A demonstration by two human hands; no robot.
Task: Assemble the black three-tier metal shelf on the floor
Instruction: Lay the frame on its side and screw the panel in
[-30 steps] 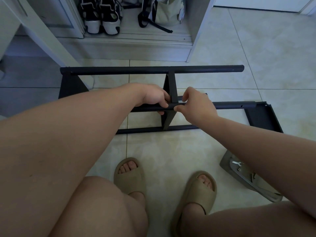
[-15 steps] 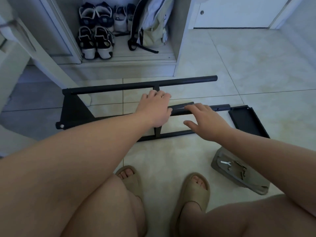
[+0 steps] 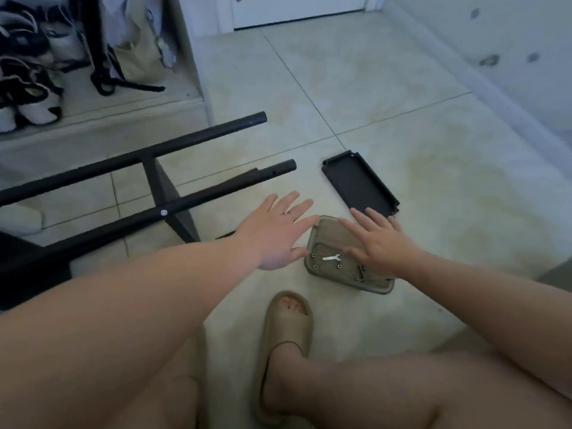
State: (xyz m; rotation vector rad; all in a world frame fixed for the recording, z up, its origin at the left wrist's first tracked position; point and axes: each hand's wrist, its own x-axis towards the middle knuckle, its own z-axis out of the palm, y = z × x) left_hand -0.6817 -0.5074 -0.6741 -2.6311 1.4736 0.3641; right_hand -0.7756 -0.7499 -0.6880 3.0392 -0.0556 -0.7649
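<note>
The black shelf frame lies on its side on the tiled floor at the left, its round tubes joined by a flat cross panel with one silver screw showing. A loose black shelf tray lies flat to its right. Just in front of that tray sits a grey-green parts tray holding a small silver wrench and several dark bolts. My left hand hovers spread beside the parts tray's left edge, holding nothing. My right hand is spread flat over the parts tray, fingers straight.
A low cabinet step with shoes and a beige bag stands at the back left. A white wall runs along the right. My sandalled foot is planted on the floor just in front of the parts tray.
Both hands have let go of the frame's tube and moved right and toward me, to the parts tray. The view has swung right, leaving the frame at the left.
</note>
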